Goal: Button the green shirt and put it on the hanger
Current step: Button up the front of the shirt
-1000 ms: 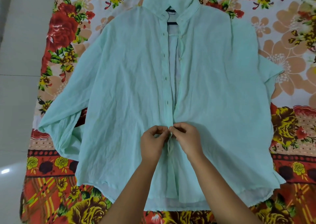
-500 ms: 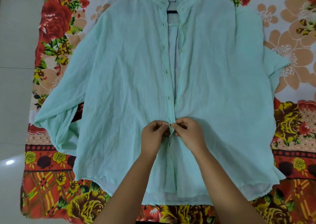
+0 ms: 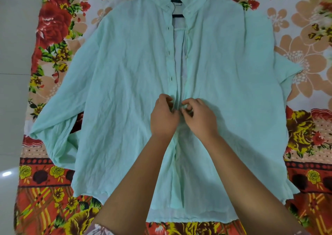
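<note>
The pale green shirt [image 3: 125, 94] lies flat, front up, on a flowered sheet, sleeves spread. Its front is closed below my hands and gapes open from there up to the collar. A dark hanger [image 3: 177, 15] shows inside the neck opening. My left hand [image 3: 164, 117] pinches the left placket edge at mid-front. My right hand [image 3: 199, 116] pinches the right edge beside it, fingertips almost touching. The button between them is hidden by my fingers.
The flowered sheet [image 3: 53, 37] in red, orange and cream covers the floor under the shirt. Pale floor tiles [image 3: 14, 73] run along the left side. Several unfastened buttons line the left placket above my hands.
Both hands have moved up the placket from the lower button to a higher spot at mid-front. The shirt has not shifted on the sheet.
</note>
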